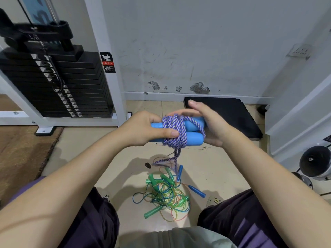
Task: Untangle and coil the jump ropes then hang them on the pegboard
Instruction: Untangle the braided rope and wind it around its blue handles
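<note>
Two hands wrap a braided rope around its paired blue handles.

Head view: the left hand (148, 127) grips the handles (194, 132), thumb pressed on the purple-white rope (174, 131) coiled around them. The right hand (208, 122) cups the handles' far ends, fingers mostly straight over the coil. A loose rope tail hangs to the floor (89, 151). Below, between the knees, lies a tangle (166, 192) of thin ropes with green and blue handles. A weight stack (59, 81) stands left.
</note>
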Demonstrator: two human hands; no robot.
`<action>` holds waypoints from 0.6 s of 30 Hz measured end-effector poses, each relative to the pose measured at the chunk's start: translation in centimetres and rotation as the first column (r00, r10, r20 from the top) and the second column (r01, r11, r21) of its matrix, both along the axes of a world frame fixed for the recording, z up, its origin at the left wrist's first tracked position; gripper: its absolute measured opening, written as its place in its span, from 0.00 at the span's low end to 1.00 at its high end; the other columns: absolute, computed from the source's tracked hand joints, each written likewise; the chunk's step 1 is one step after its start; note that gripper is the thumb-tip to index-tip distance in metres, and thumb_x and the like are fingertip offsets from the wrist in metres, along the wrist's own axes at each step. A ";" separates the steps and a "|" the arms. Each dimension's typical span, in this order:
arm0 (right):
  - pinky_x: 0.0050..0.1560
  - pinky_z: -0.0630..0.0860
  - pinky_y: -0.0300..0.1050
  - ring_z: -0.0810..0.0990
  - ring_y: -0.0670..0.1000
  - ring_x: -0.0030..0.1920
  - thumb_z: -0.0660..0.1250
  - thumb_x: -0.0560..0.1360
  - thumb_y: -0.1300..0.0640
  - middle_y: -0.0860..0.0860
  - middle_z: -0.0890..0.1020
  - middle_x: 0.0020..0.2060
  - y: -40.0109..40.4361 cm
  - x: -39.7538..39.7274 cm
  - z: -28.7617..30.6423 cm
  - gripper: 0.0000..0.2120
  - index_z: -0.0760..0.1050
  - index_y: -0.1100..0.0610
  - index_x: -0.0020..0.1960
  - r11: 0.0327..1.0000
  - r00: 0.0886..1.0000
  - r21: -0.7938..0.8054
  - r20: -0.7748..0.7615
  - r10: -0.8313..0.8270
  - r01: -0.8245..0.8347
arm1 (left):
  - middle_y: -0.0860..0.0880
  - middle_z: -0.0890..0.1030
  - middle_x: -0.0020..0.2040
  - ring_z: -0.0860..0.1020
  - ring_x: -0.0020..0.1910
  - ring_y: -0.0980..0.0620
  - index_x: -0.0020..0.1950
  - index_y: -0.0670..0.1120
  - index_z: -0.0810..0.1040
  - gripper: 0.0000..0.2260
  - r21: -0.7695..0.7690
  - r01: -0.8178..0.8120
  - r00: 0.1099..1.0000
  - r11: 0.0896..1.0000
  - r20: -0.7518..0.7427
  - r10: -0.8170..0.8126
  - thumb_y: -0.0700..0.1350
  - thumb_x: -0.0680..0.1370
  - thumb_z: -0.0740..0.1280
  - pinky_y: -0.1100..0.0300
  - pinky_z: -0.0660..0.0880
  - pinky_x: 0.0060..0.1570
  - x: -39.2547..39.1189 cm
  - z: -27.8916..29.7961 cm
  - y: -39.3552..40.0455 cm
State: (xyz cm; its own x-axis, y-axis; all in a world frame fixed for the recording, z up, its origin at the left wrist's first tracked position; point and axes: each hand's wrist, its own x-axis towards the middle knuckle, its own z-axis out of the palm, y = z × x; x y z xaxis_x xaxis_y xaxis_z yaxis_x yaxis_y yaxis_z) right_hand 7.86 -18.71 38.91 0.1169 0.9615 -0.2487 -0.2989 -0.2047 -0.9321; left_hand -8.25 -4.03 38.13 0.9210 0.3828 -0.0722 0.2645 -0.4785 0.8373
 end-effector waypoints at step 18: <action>0.27 0.64 0.42 0.65 0.50 0.25 0.58 0.83 0.54 0.52 0.67 0.29 0.7 -1.2 -2.2 0.16 0.72 0.55 0.37 0.947 0.664 -0.035 0.722 -0.196 0.318 | 0.57 0.70 0.23 0.63 0.21 0.55 0.25 0.53 0.78 0.18 -0.328 -0.359 0.905 0.874 0.106 0.412 0.65 0.55 0.78 0.66 0.60 0.22 0.5 -0.4 1.1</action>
